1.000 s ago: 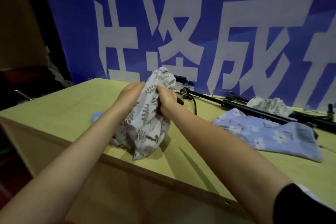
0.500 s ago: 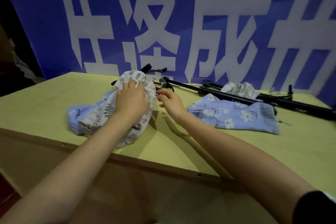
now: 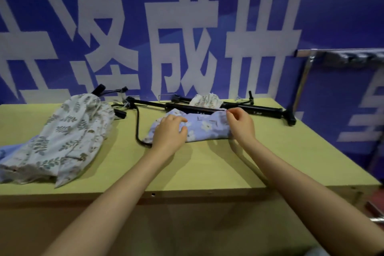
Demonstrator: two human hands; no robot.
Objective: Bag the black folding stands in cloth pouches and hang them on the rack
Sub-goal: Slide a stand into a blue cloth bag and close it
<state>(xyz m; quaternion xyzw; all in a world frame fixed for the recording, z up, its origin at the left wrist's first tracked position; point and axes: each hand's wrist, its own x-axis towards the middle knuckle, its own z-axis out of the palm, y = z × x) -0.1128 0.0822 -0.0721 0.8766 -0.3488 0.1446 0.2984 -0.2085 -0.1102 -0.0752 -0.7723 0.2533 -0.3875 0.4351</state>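
With both arms stretched over the yellow-green wooden table [image 3: 207, 164], the hands are on the light-blue cloth pouch with white flowers [image 3: 205, 131], lying flat mid-table. Left hand [image 3: 169, 132] rests palm-down on the pouch's left end, fingers [image 3: 176, 120] together and slightly curled onto the fabric. Right hand [image 3: 241, 124] is at the pouch's upper right corner, thumb and forefinger pinching the edge there, other fingers curled loosely.

Just behind the pouch, touching its far edge, the black folding stands [image 3: 249, 109] lie flat along the back of the table, with a small white leaf-print cloth pouch [image 3: 206, 100] bunched on top. A black cable [image 3: 137, 127] curves down beside the blue pouch's left end.

Far left: a large white leaf-print cloth pouch [image 3: 68, 135], bulging, black stand parts [image 3: 98, 90] sticking out the top; contents otherwise hidden. Silver metal rack [image 3: 307, 64] stands at the right, past the table edge. Blue banner with white characters [image 3: 182, 37] fills the background.
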